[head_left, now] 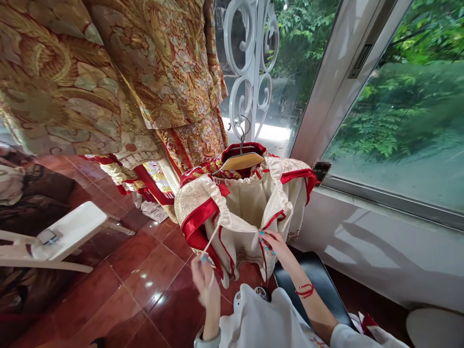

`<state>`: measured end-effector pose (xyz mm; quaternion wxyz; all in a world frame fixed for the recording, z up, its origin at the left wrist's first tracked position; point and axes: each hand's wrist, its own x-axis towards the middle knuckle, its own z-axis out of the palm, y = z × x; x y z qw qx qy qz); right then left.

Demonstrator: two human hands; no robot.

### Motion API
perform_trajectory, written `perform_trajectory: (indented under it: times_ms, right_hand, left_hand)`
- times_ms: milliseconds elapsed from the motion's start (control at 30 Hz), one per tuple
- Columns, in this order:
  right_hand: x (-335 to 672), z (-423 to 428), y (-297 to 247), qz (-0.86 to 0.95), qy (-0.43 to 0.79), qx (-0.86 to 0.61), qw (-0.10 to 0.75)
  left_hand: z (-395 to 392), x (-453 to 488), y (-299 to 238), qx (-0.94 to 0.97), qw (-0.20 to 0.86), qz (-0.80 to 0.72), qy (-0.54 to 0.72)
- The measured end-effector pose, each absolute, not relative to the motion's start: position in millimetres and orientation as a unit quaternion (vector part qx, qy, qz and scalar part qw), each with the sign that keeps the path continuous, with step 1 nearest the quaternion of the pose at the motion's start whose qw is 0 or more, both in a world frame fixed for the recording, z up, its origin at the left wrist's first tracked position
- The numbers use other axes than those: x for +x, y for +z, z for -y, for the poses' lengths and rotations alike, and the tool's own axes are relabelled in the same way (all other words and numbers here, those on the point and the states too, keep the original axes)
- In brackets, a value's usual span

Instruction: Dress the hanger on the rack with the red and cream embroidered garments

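Note:
A cream garment with red trim and a gathered waistband hangs in front of me over a wooden clothes hanger. My right hand pinches the front edge of its waistband between thumb and fingers. Lower and to the left, my left hand is closed on the end of a thin cream cord. The cord runs taut up to the gathered fabric at the left part of the waistband. Slight blur softens the left fingers.
Gold and red embroidered robes hang at the upper left. A white scroll-shaped metal grille holds the hanger's hook by the window. A black seat stands under my right arm; a white chair stands left on red floor tiles.

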<state>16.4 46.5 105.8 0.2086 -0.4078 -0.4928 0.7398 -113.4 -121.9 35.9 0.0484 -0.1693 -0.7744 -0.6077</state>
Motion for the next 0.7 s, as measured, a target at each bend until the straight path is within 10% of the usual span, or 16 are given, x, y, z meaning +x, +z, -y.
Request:
perform_trajectory:
  times_ms: [167,700]
  right_hand:
    - [17,-43,112,0.500,0.735,-0.415,0.191]
    - [-20,-53,185,0.498,0.726,-0.358,0.312]
  left_hand:
    - [84,-91,22,-0.394,-0.178,0.792,-0.431]
    - [-4,-65,72,-0.481,-0.111,0.855,-0.159]
